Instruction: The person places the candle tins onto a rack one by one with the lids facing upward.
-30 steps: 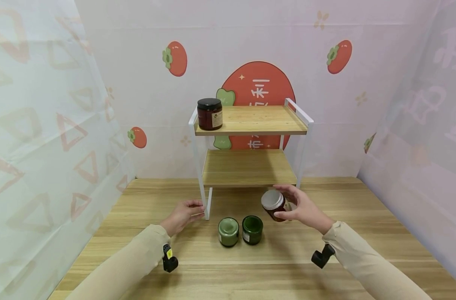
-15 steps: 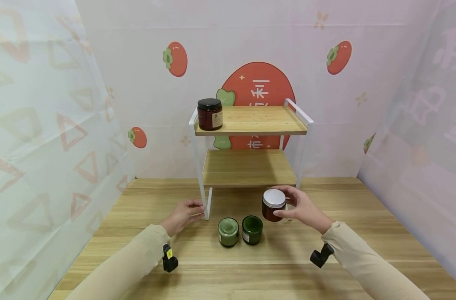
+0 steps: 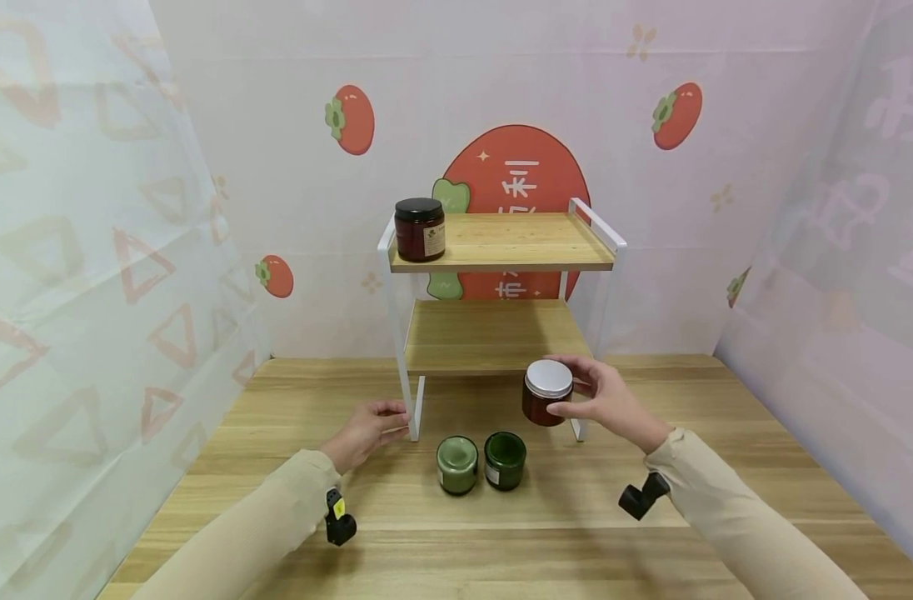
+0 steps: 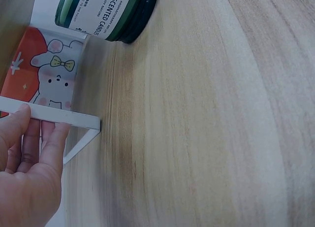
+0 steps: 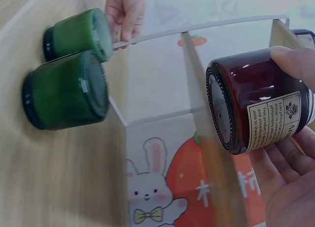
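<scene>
My right hand (image 3: 605, 407) holds an amber candle jar (image 5: 251, 96) with a silver lid (image 3: 550, 377) and a cream label, thumb on one side and fingers on the other. The jar is upright, in front of the lower shelf board, with its underside showing in the right wrist view. With thumb and fingers, my left hand (image 3: 366, 435) pinches the left front leg (image 4: 59, 113) of a white-framed two-tier shelf. Between the hands stand a light green candle jar (image 3: 457, 464) and a dark green candle jar (image 3: 505, 460), their dark lids down against the wood.
Another amber jar (image 3: 420, 231) with a black lid stands on the left of the shelf's upper board (image 3: 524, 237). Below it is the lower board (image 3: 497, 333). A printed backdrop (image 3: 291, 167) rises behind the wooden table (image 3: 396, 550).
Tilted a second ago, the amber jar in my right hand has turned upright with its silver lid up, then risen slightly. My left hand has stayed on the leg.
</scene>
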### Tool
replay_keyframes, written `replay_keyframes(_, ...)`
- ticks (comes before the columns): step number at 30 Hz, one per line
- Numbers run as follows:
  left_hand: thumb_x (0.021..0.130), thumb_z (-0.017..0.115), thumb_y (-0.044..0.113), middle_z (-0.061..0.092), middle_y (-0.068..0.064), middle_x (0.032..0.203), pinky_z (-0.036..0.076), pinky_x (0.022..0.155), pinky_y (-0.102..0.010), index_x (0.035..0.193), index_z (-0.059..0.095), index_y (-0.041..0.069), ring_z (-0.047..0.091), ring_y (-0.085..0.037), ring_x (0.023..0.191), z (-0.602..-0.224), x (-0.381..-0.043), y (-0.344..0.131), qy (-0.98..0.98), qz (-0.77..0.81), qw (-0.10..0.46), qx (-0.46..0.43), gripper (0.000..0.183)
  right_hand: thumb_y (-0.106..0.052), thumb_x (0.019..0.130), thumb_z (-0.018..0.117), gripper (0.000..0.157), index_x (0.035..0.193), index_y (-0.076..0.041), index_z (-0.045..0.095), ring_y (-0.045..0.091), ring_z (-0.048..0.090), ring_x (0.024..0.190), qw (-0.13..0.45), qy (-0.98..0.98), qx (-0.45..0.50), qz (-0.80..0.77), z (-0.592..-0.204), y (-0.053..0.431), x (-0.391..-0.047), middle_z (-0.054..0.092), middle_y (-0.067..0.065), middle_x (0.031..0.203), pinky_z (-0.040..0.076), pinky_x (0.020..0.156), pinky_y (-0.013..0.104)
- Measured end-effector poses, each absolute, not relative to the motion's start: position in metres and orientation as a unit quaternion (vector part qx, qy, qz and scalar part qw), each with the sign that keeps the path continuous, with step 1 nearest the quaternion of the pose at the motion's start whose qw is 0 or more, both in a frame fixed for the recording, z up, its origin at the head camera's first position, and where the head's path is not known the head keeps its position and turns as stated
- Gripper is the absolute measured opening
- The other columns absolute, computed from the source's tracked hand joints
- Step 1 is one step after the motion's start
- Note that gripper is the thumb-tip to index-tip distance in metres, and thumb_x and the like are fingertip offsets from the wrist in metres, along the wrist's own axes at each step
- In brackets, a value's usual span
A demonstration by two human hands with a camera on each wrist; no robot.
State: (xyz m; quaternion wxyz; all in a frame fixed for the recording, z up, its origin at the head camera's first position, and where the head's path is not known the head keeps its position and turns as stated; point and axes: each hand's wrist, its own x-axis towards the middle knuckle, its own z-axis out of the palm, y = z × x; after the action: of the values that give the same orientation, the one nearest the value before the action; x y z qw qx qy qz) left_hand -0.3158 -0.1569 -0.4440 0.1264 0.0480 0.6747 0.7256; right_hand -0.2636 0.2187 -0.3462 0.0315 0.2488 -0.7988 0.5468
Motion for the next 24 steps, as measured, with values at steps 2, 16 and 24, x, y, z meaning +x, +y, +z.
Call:
replay_keyframes(2,0.093,0.056,-0.008,0.059,-0.004,0.092,0.058,0.09,-0.032,0.1,0.057,-0.003,0.061,-0.018,0.092,-0.444,-0.316,-0.157,0.674,0.726,0.126,0.048,0.009,-0.004,0.077,0.08,0.065,0.133,0.004,0.049,0.0,0.059,0.106,0.034,-0.796,0.249,0.551,-0.341,0.219,-0.264,0.054,0.023,0.13,0.05,0.094,0.013)
replay_keyframes(16,0.093,0.056,-0.006,0.059,-0.005,0.096,0.056,0.095,-0.035,0.109,0.054,-0.009,0.062,-0.019,0.095,-0.445,-0.316,-0.16,0.682,0.719,0.126,0.043,0.017,-0.007,0.08,0.079,0.066,0.137,-0.002,0.047,0.008,0.063,0.109,0.01,-0.78,0.246,0.576,-0.29,0.213,-0.261,0.059,0.005,0.126,0.057,0.088,0.022)
replay_keyframes(24,0.094,0.056,-0.005,0.058,-0.006,0.097,0.056,0.095,-0.035,0.109,0.054,-0.008,0.062,-0.02,0.096,-0.443,-0.315,-0.158,0.681,0.72,0.128,0.046,0.015,-0.006,0.081,0.078,0.064,0.138,-0.004,0.048,0.006,0.062,0.109,0.042,-0.786,0.248,0.564,-0.249,0.213,-0.253,0.061,-0.001,0.122,0.057,0.088,0.02)
